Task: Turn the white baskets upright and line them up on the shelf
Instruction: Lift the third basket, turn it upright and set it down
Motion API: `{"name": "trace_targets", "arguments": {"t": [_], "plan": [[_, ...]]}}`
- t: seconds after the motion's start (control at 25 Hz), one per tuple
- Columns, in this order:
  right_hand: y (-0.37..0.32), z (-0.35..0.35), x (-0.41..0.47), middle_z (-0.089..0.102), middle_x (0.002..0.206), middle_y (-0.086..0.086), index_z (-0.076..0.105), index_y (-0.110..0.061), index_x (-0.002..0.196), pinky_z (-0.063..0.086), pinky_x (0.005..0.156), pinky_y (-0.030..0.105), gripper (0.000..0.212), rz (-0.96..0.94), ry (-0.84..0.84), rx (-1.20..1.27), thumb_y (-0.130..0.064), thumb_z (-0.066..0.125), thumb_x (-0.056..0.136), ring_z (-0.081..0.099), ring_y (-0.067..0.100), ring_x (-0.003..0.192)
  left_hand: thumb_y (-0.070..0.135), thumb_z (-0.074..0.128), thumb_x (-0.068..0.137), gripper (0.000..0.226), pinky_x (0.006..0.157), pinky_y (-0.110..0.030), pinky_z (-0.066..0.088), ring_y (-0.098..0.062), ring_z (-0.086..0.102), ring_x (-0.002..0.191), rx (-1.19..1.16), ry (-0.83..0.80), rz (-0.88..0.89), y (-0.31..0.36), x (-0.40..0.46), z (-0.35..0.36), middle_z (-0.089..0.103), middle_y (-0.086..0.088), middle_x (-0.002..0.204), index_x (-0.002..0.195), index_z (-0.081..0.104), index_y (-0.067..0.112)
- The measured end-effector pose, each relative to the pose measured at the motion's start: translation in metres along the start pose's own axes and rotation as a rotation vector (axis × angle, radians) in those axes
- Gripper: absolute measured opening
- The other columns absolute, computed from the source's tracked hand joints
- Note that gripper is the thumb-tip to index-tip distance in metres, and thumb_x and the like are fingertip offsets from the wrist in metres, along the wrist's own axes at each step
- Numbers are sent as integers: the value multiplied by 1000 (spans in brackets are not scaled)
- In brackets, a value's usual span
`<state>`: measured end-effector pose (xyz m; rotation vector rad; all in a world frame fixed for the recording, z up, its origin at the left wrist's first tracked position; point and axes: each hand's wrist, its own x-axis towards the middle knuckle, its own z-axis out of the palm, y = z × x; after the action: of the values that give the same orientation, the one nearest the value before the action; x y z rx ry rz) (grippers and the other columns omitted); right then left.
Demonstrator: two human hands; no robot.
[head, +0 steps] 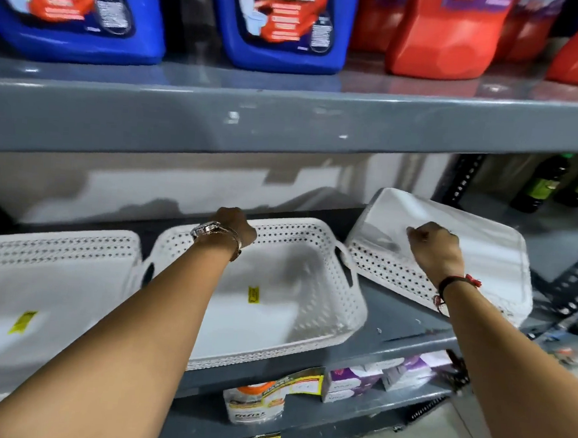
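white perforated plastic: two baskets (269, 286) sit upright on the grey shelf (400, 325); a third basket (482, 266) lies upside down at right. left hand (235, 228) grips the middle basket's back rim; right hand (435, 253) rests curled on the overturned base. flipping could knock the neighbour.

Grey metal shelving (287, 123) is filling my view, blue jugs (284, 23) and red jugs (444, 34) sitting above, dark bottles (539, 185) standing far right.

Perforated white plastic baskets (276, 286), smooth inside, sit on a glossy grey painted-metal shelf (403, 322); above, shiny plastic jugs (287, 23).
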<state>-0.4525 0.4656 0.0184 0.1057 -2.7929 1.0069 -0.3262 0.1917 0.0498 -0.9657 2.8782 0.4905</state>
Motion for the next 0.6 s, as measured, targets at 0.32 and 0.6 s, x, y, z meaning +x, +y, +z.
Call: {"name": "trace_targets", "arguments": {"t": [0.32, 0.6], "plan": [[121, -67, 49, 48, 131, 36, 45, 11, 128, 39, 98, 43, 54, 186, 60, -41, -32, 39, 96, 47, 46, 121, 26, 48, 91, 46, 95, -35, 44, -37, 55, 119, -319, -24, 162, 144, 10, 52, 58, -26, 128, 122, 53, -8], [172, -70, 102, 44, 139, 31, 43, 9, 129, 39, 100, 39, 75, 432, -152, 196, -54, 40, 89, 49, 38, 121, 62, 44, 77, 90, 109, -33, 37, -29, 43, 134, -457, -173, 113, 212, 64, 91, 39, -14, 150, 148, 26, 10]]}}
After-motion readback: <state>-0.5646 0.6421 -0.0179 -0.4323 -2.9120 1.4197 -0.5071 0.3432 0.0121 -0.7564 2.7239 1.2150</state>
